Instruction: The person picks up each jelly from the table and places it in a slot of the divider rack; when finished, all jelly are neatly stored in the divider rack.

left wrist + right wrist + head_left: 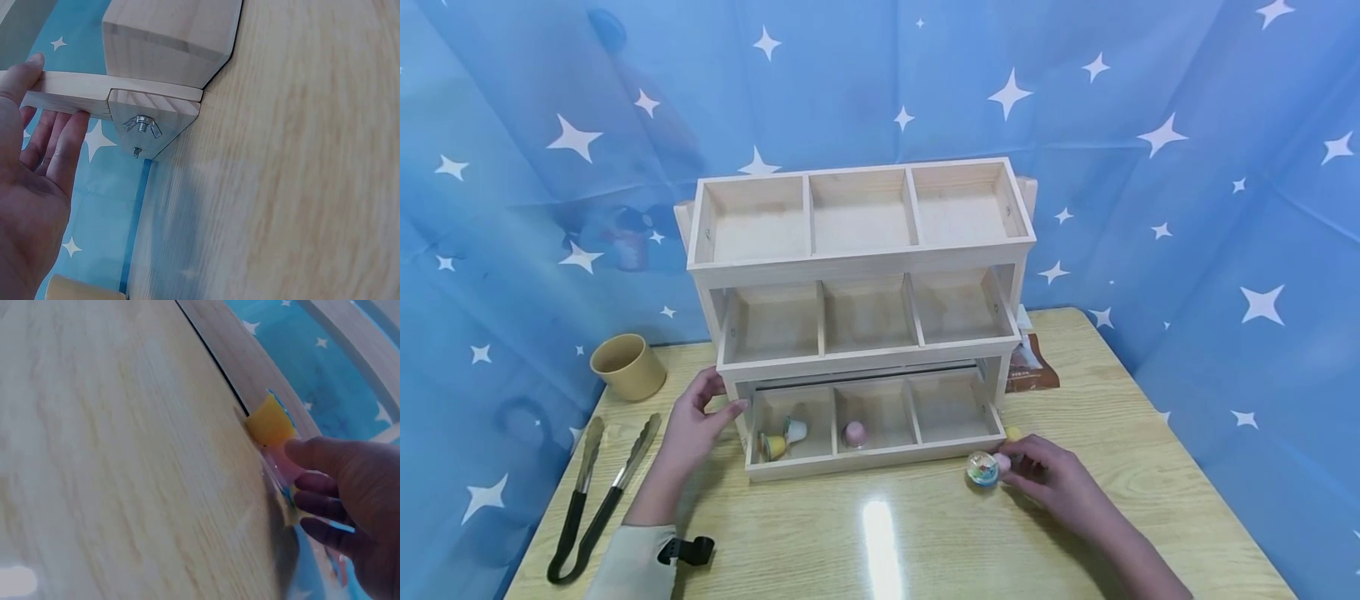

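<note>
A three-tier wooden rack (861,257) stands on the table, each tier split into three compartments. My left hand (698,421) grips its left side post (69,90), thumb on one face and fingers on the other. At the rack's front right corner, my right hand (1051,475) pinches a small pink cup (1002,463) with a printed lid, like a jelly cup, lying on its side. Beside it a yellow cup (272,422) lies against the rack. In the bottom tier, a yellow cup (772,447) and a white cup (795,429) share the left compartment; a pink cup (854,433) sits in the middle one.
At the left are black-handled tongs (597,508) and a tan mug (628,367). A brown packet (1032,367) lies behind the rack's right side. A blue star-patterned curtain (880,83) hangs around the table (790,542).
</note>
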`<state>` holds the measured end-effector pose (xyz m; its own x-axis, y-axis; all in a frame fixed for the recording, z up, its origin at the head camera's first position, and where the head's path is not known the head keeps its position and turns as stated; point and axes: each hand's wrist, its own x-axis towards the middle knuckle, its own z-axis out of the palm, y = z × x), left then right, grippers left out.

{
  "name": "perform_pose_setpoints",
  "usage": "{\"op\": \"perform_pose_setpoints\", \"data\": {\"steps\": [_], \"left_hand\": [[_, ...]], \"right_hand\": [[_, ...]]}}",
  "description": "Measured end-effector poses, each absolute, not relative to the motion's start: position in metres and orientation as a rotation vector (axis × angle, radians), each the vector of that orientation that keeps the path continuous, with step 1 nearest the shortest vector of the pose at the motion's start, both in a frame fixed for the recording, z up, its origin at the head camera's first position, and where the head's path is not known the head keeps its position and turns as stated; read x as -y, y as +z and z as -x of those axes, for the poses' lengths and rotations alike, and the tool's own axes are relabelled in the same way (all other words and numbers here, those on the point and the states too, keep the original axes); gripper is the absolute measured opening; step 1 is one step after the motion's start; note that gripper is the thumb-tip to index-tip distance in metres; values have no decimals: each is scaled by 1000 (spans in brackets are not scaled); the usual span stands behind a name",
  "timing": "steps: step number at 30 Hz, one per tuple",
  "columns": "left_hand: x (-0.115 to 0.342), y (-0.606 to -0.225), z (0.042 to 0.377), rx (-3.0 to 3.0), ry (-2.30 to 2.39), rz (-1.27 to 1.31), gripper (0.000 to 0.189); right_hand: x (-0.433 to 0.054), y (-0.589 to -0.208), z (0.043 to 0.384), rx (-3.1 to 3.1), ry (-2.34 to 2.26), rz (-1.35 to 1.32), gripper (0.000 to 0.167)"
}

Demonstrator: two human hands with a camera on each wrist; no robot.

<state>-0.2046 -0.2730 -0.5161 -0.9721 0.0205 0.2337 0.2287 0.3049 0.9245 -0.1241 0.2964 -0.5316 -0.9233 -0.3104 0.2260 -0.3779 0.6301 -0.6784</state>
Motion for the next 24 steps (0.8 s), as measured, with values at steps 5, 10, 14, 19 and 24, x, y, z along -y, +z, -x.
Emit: {"op": "perform_pose_setpoints", "data": {"steps": [5,10,14,19,24], "left_hand": [[273,-516,204,2403,-1736,224,58],[272,-514,203,2407,-1744,208,59],[271,-512,202,2392,-1759,217,58],[271,-511,202,2388,-1750,236,60],[271,-511,201,2389,-1752,225,59]], "right_hand": [[-295,-534,123,2755,1240,-582,26],[-294,-536,122,2734,1230,-627,26],[-293,-536,121,2715,1196,-654,27],[-295,-535,120,2689,1143,-660,33],[-298,-532,118,2717,1114,-596,40]]}}
